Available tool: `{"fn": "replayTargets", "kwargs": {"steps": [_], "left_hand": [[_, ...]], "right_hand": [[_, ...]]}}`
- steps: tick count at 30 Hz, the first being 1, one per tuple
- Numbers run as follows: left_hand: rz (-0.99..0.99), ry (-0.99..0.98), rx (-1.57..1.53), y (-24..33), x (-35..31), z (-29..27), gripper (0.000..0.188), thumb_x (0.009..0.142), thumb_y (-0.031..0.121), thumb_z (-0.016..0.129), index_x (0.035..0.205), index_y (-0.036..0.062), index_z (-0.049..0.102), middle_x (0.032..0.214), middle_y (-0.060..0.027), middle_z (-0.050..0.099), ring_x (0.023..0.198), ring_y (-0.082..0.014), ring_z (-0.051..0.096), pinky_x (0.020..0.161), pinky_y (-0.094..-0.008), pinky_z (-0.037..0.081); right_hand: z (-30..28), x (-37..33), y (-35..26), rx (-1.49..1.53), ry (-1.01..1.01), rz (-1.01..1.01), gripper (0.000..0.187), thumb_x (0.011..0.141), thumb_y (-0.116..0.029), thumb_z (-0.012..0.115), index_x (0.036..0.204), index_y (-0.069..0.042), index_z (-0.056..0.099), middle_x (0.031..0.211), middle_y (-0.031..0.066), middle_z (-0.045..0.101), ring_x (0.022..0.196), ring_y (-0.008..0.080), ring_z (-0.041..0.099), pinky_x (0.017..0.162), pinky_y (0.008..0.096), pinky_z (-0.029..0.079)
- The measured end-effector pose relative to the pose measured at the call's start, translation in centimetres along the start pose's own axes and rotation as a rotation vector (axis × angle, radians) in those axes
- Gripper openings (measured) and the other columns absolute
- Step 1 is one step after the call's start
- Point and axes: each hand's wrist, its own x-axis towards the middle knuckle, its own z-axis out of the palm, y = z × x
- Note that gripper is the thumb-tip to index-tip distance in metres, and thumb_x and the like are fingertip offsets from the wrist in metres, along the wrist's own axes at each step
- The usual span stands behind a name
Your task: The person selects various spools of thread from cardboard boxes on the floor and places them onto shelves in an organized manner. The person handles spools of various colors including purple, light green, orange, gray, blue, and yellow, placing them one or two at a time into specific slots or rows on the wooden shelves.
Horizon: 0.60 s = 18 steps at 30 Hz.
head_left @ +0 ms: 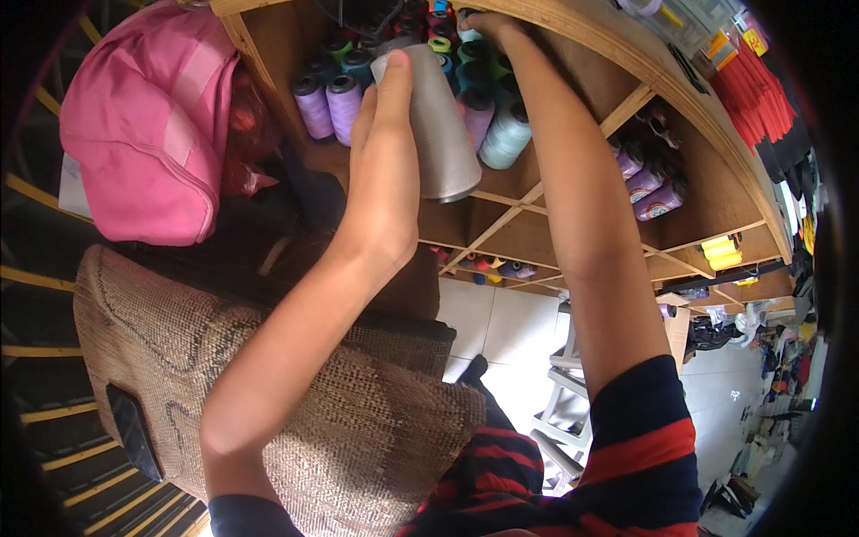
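Observation:
My left hand (pixel 386 134) is wrapped round a large grey thread cone (pixel 438 125), tilted in front of the shelf, with the thumb pressed along its upper part. Deep in the top compartment, my right hand (pixel 494 24) has its fingers closed on a pale blue thread spool (pixel 469 36), only partly visible. Around both hands several spools stand upright: lilac spools (pixel 344 112) at the left, a light blue spool (pixel 506 139) at the right, and green, red and dark ones behind. The grey cone hides part of the rows.
A wooden shelf (pixel 640 98) divided into compartments spans the top; purple spools (pixel 658 199) and yellow spools (pixel 721 253) lie further right. A pink bag (pixel 148 143) is at the left. Below it, a brown woven seat (pixel 331 430) carries a black phone (pixel 134 430). A grey stool (pixel 564 394) stands on the floor.

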Motion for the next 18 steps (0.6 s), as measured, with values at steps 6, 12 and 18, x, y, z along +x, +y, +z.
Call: {"fn": "replayTargets", "kwargs": {"steps": [6, 12, 18], "left_hand": [[-0.005, -0.005, 0.011, -0.2, 0.1, -0.2, 0.050, 0.096, 0.052, 0.041, 0.109, 0.0062, 0.054, 0.091, -0.0085, 0.062, 0.080, -0.0201, 0.063, 0.073, -0.0345, 0.051], [-0.039, -0.017, 0.018, -0.5, 0.1, -0.1, 0.050, 0.096, 0.053, 0.041, 0.108, 0.0063, 0.054, 0.089, -0.0082, 0.062, 0.079, -0.0195, 0.062, 0.072, -0.0344, 0.051], [-0.063, -0.013, 0.017, -0.4, -0.1, 0.1, 0.051, 0.096, 0.053, 0.041, 0.109, 0.0056, 0.054, 0.090, -0.0087, 0.062, 0.079, -0.0195, 0.062, 0.072, -0.0343, 0.051]], "right_hand": [[1.3, 1.0, 0.8, -0.111, 0.055, -0.024, 0.045, 0.088, -0.031, 0.062, 0.122, -0.004, 0.053, 0.119, 0.0120, 0.057, 0.106, 0.0228, 0.053, 0.091, 0.0359, 0.043], [1.3, 1.6, 1.3, -0.176, 0.083, -0.034, 0.043, 0.087, -0.031, 0.062, 0.120, -0.004, 0.054, 0.117, 0.0113, 0.058, 0.104, 0.0223, 0.053, 0.090, 0.0356, 0.044], [2.1, 1.7, 1.3, -0.222, 0.106, -0.047, 0.042, 0.087, -0.030, 0.063, 0.118, -0.004, 0.055, 0.115, 0.0106, 0.059, 0.102, 0.0219, 0.054, 0.089, 0.0353, 0.044]]}}
